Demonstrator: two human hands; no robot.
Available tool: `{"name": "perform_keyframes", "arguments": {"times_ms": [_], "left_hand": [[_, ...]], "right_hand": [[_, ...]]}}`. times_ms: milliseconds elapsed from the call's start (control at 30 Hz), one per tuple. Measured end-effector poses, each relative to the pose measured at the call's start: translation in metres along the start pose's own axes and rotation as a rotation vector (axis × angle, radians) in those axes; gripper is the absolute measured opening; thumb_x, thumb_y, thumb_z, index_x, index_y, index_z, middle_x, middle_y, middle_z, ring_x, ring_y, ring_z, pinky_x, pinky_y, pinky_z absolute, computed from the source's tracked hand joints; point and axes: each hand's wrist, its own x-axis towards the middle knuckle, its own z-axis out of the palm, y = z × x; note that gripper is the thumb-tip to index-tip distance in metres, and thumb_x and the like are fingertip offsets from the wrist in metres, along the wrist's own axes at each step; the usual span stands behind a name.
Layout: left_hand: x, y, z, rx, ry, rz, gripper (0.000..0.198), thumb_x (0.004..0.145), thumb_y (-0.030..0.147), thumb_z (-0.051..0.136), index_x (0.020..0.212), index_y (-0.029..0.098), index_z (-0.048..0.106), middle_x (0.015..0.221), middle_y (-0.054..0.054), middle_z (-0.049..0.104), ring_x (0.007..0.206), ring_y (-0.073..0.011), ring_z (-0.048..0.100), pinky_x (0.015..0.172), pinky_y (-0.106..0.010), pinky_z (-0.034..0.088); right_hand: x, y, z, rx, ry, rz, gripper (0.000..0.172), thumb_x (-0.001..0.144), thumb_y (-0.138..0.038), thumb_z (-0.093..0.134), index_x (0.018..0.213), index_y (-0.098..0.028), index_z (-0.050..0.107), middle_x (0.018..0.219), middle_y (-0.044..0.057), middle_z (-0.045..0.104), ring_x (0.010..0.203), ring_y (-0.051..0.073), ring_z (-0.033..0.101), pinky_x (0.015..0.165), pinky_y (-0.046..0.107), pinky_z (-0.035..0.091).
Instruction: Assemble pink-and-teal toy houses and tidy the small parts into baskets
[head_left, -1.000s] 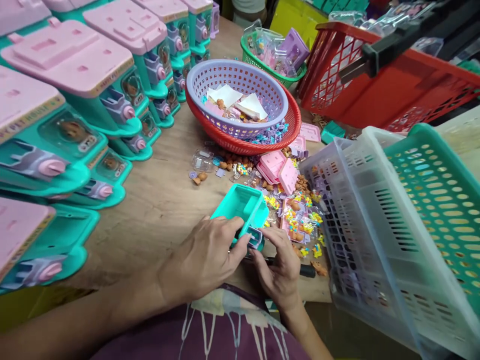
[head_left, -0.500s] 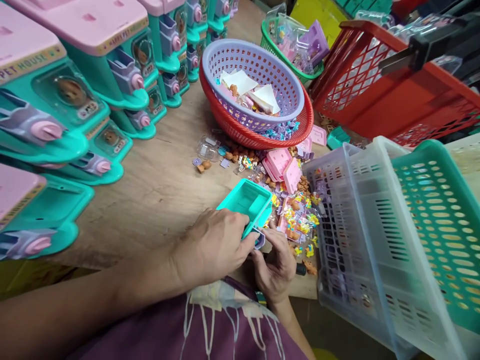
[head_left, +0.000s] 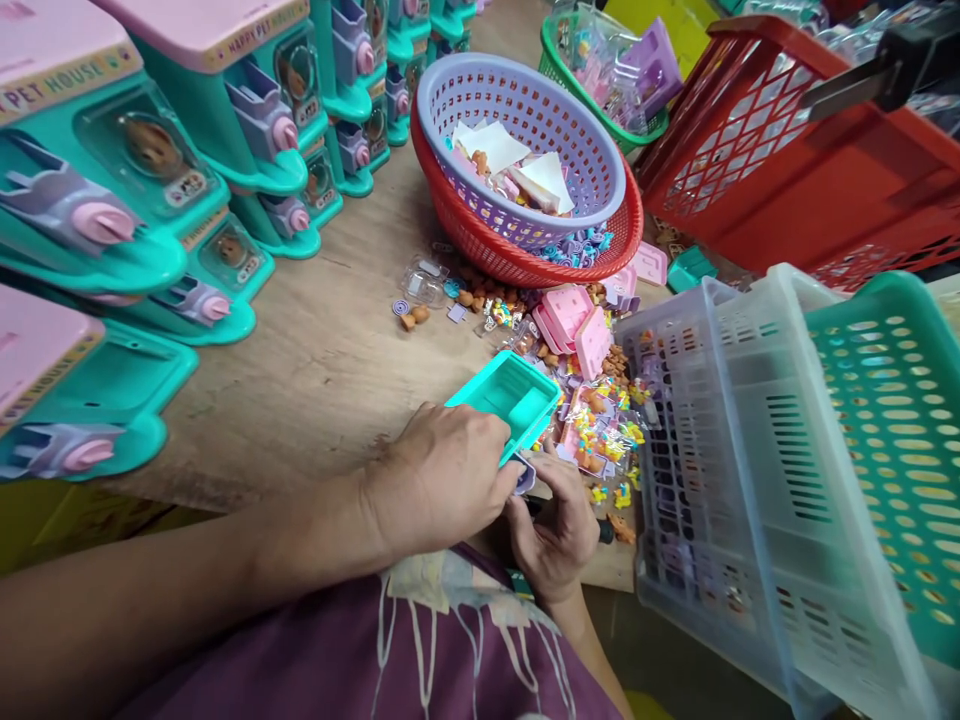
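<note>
Left hand (head_left: 448, 482) clasping an open teal box (head_left: 495, 392) over a wooden table (head_left: 322, 370), right hand (head_left: 559, 530) apparently pinching a partly hidden purple part (head_left: 526, 477) at its near corner, loose toy pieces (head_left: 598, 432) just beside.

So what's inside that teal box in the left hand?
Inside the teal box, you can see a raised block at the right. The left hand covers the near left part, so anything there is hidden.
</note>
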Motion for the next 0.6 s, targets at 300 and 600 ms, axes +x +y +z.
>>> {"name": "perform_keyframes", "arguments": {"times_ms": [300,600], "left_hand": [[-0.003,0.005,0.001,0.024,-0.016,-0.009,0.031,0.094,0.031,0.043,0.078,0.016,0.064,0.075,-0.010,0.068,0.078,-0.0299,0.068,0.072,-0.042,0.051],[-0.006,0.011,0.007,0.092,-0.060,0.005,0.028,0.094,0.028,0.045,0.095,0.013,0.068,0.090,-0.014,0.071,0.095,-0.0309,0.067,0.088,-0.050,0.048]], "right_hand": [[0.002,-0.002,-0.003,0.062,-0.030,0.052,0.041,0.079,-0.009,0.069,0.118,-0.019,0.061,0.105,0.010,0.068,0.099,0.024,0.064,0.088,0.043,0.055],[-0.011,0.000,0.005,0.011,0.042,0.023,0.033,0.082,-0.014,0.066,0.114,-0.021,0.061,0.099,0.009,0.068,0.094,0.024,0.065,0.081,0.045,0.056]]}}
